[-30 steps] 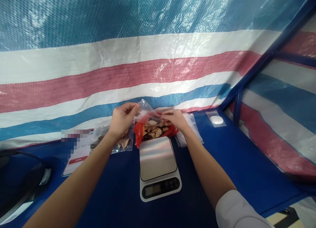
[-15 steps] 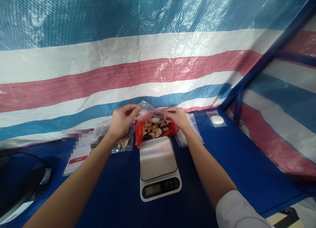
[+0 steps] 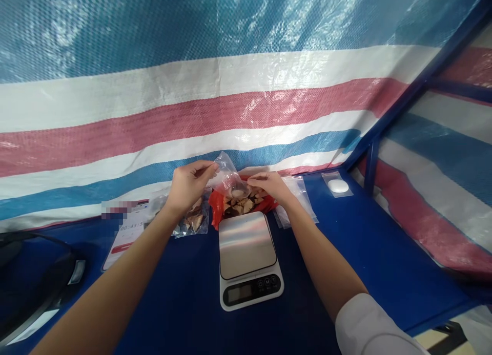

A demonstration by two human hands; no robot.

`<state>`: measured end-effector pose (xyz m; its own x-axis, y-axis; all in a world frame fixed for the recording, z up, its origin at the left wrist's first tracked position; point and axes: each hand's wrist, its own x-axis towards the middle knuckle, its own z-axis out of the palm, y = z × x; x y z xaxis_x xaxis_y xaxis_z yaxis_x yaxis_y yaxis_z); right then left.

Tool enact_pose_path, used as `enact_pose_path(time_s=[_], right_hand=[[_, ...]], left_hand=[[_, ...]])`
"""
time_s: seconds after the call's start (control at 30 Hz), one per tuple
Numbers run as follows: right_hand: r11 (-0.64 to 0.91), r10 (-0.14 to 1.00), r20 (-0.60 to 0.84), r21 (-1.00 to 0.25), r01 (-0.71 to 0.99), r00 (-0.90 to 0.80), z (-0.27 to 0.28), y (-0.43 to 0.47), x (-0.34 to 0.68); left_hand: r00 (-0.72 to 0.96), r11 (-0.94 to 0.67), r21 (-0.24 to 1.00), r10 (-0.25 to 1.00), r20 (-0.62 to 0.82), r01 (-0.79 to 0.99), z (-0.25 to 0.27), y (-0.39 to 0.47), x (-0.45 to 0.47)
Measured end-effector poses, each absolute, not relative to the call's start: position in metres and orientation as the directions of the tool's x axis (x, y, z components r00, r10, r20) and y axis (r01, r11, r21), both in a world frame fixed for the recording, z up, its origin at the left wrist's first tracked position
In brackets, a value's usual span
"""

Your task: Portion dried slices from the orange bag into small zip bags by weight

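Above a red plastic bag of dried brown slices, a clear plastic bag hangs between my hands. My left hand pinches its upper left edge between thumb and fingers. My right hand has its fingertips closed at the bag's right edge. Through the film, low in the bag, a pale rounded shape shows; I cannot tell what it is. Right in front of the red bag stands a kitchen scale with a bare plate, its display dark.
Filled clear bags of slices lie behind my left forearm, beside a phone showing a timer. Flat clear bags lie right of the red bag. Farther right is a white oval object on clear film. A black item sits at left.
My right hand has moved slightly left and down, closer to my left hand. The clear bag has swung from nearly level to a downward slant, bulging more.
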<state>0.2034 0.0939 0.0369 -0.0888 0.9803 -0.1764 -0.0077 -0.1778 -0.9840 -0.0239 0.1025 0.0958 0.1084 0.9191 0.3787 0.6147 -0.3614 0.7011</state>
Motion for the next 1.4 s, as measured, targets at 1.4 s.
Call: enact_pose_path(time_s=[1.4], right_hand=[[-0.064,0.998,-0.062,-0.967,-0.247,-0.016,0.033,0.093,0.193]], left_hand=[[0.027,-0.343,0.780,0.922,0.387,0.523,0.110,0.096,-0.035]])
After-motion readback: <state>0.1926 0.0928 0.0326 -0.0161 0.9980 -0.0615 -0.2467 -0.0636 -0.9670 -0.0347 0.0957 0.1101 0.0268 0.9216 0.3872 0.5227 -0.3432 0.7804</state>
